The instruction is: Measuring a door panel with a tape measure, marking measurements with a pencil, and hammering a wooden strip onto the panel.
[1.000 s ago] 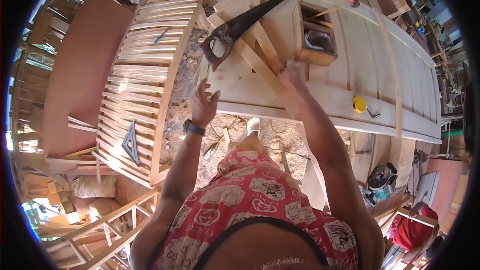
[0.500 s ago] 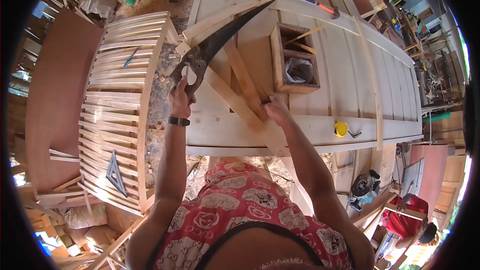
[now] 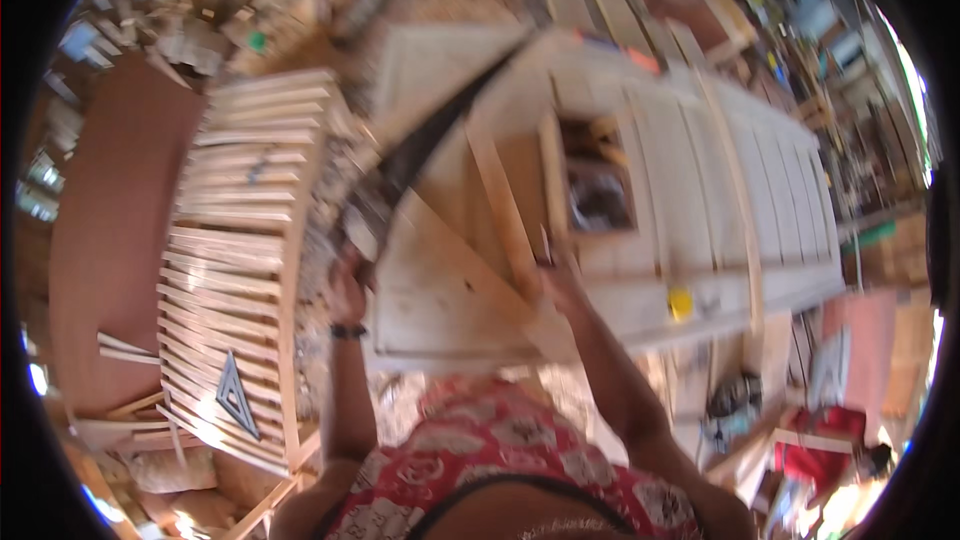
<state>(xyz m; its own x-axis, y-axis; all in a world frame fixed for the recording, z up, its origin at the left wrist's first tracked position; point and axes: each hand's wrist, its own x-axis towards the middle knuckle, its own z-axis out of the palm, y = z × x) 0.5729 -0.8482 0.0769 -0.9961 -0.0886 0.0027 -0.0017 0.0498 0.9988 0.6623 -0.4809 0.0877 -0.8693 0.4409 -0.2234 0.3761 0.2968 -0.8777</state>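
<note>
My left hand (image 3: 348, 285) is closed round the handle of a handsaw (image 3: 435, 130); its long dark blade slants up and right over the pale panel (image 3: 440, 330). My right hand (image 3: 562, 275) is closed beside the end of a narrow wooden slat (image 3: 502, 195), with something thin and light sticking up from the fingers, too blurred to name. Under the slat's near end, a wider wooden board (image 3: 470, 250) runs diagonally. A wooden box (image 3: 551, 170) with compartments stands just beyond my right hand. The whole picture is smeared by motion.
A yellow tape measure (image 3: 680, 302) lies on the panel, right of my hand. At left stands a slatted wooden frame (image 3: 225, 310) with a triangular square (image 3: 235, 395) on it. A dark power tool (image 3: 735, 398) sits lower right, near a person in red (image 3: 825, 440).
The view has shifted, so the panel and slatted frame sit lower. The saw stays in my left hand. My right hand appears lower, and a light thin thing now shows above its fingers.
</note>
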